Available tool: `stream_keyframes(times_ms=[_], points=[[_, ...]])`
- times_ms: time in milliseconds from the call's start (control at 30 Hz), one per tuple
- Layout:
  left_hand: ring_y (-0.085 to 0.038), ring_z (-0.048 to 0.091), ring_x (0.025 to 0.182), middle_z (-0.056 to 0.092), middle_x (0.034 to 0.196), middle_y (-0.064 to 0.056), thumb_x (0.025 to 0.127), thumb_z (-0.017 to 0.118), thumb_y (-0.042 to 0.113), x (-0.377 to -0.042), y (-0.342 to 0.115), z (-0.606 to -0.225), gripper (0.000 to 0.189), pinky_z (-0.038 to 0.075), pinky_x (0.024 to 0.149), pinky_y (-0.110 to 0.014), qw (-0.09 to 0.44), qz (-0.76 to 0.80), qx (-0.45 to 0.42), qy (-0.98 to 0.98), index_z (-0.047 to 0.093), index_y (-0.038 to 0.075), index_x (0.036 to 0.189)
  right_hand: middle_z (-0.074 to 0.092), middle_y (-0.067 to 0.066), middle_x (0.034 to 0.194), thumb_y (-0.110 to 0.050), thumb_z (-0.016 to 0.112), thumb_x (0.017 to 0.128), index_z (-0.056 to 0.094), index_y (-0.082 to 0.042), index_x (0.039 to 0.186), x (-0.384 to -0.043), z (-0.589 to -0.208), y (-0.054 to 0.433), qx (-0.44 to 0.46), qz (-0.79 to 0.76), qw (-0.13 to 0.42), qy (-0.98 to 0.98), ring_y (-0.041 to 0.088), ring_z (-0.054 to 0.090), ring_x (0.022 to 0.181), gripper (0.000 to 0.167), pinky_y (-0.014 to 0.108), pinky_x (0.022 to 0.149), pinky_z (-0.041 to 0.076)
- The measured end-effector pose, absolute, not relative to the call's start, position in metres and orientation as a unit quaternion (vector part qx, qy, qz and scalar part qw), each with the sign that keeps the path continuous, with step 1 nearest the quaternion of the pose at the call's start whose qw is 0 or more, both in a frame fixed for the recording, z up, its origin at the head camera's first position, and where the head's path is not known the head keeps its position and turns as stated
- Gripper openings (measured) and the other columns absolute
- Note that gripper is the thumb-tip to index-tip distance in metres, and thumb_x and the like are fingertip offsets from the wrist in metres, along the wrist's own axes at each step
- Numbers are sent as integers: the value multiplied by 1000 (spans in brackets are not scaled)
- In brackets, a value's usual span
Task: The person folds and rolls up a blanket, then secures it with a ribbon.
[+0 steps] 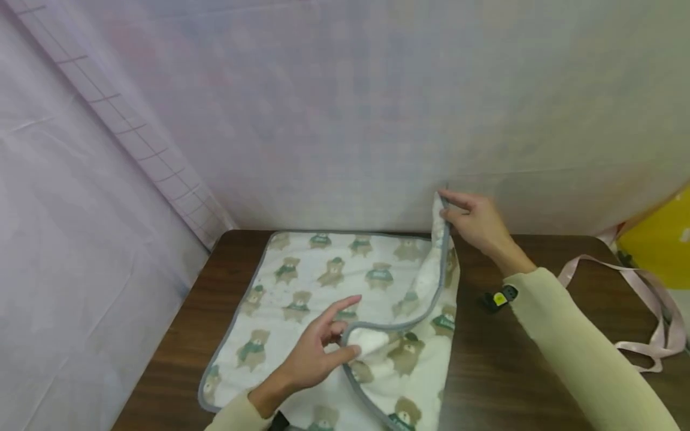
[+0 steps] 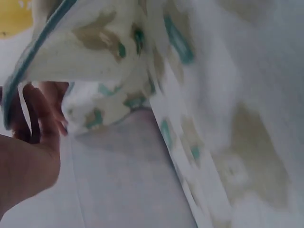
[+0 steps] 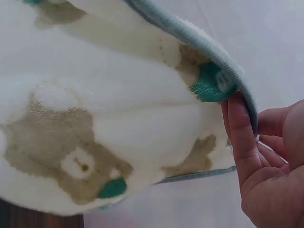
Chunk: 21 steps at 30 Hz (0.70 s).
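Note:
A white blanket [image 1: 318, 281] with brown bears and grey trim lies over a dark wooden table [image 1: 517, 353]. Its right side is lifted and turned over toward the left. My right hand [image 1: 477, 224] pinches the raised far corner between thumb and fingers; the right wrist view shows the grey edge [image 3: 209, 47] running into these fingers [image 3: 242, 137]. Lower down, my left hand [image 1: 318, 347] holds the turned-over edge loosely, thumb over the cloth and index finger pointing out. Close by in the left wrist view, the fingers [image 2: 45, 114] stand at the blanket's grey trim [image 2: 35, 50].
A pale pink strap [image 1: 641, 287] lies looped at the table's right side. Beyond it stands something yellow [image 1: 657, 245]. White sheeting [image 1: 377, 120] hangs right behind the table, and more sheeting [image 1: 81, 239] hangs along the left.

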<state>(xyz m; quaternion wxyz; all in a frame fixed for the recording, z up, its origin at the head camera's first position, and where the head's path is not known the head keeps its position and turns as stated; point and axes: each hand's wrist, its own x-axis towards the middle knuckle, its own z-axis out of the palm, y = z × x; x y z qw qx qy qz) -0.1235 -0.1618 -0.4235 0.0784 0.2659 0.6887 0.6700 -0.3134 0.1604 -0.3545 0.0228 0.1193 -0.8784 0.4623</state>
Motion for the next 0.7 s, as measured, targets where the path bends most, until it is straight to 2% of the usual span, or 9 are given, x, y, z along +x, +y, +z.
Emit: stream_keyframes(times_ms=[67, 167, 200, 267, 367, 433, 533, 600, 700], points=[[-10, 26, 53, 23, 65, -15, 94, 60, -2, -123, -178, -422, 66, 37, 54, -28, 74, 679, 268, 679, 33, 8, 153, 45, 16, 150, -20, 59, 100, 51, -18, 146, -314, -353, 146, 131, 470, 18, -873, 19, 70, 91, 47, 31, 66, 57], [-7, 26, 51, 31, 72, -5, 93, 59, -8, -123, -201, -421, 66, 29, 44, -32, 73, 698, 281, 655, 29, -2, 151, 44, 14, 152, -19, 58, 100, 48, -20, 148, -315, -351, 126, 141, 485, 5, -863, 16, 72, 80, 49, 38, 72, 59], [-6, 28, 50, 36, 77, -2, 93, 59, -8, -122, -209, -420, 67, 27, 43, -34, 78, 701, 279, 651, 27, -3, 151, 44, 14, 152, -18, 58, 101, 48, -20, 148, -316, -351, 119, 146, 490, 4, -859, 18, 72, 80, 49, 40, 73, 59], [-1, 40, 54, 48, 89, 0, 93, 59, -9, -120, -223, -419, 70, 33, 43, -29, 90, 706, 269, 649, 23, -4, 152, 43, 12, 153, -19, 57, 101, 47, -21, 149, -318, -349, 106, 151, 495, -3, -856, 17, 72, 79, 49, 37, 71, 59], [1, 54, 62, 56, 105, 3, 93, 58, -9, -114, -243, -416, 74, 42, 50, -21, 106, 717, 244, 645, 19, 1, 155, 42, 10, 154, -19, 57, 101, 46, -20, 149, -322, -347, 86, 165, 514, -12, -842, 16, 72, 76, 50, 36, 71, 59], [2, 56, 65, 56, 109, 4, 93, 56, -11, -110, -257, -414, 77, 45, 57, -15, 106, 717, 237, 646, 17, 6, 157, 41, 8, 155, -18, 57, 101, 45, -21, 150, -323, -344, 71, 169, 529, -22, -831, 16, 72, 75, 51, 38, 73, 59], [3, 57, 69, 55, 116, 2, 92, 51, -16, -108, -277, -413, 82, 45, 59, -14, 99, 727, 260, 628, 11, 9, 159, 42, 6, 155, -15, 58, 100, 45, -21, 149, -326, -341, 48, 178, 561, -32, -808, 17, 72, 74, 51, 40, 75, 59], [4, 57, 71, 55, 120, 0, 92, 47, -20, -106, -291, -412, 85, 46, 60, -13, 96, 739, 282, 604, 6, 9, 160, 42, 6, 155, -12, 57, 100, 46, -20, 149, -328, -340, 33, 187, 578, -35, -793, 17, 72, 73, 52, 40, 74, 59], [1, 60, 80, 55, 126, -4, 90, 40, -25, -106, -310, -411, 88, 50, 70, -14, 101, 759, 318, 559, -2, 9, 159, 41, 6, 156, -8, 56, 99, 45, -19, 149, -331, -341, 9, 200, 598, -43, -775, 17, 70, 70, 53, 46, 76, 59]])
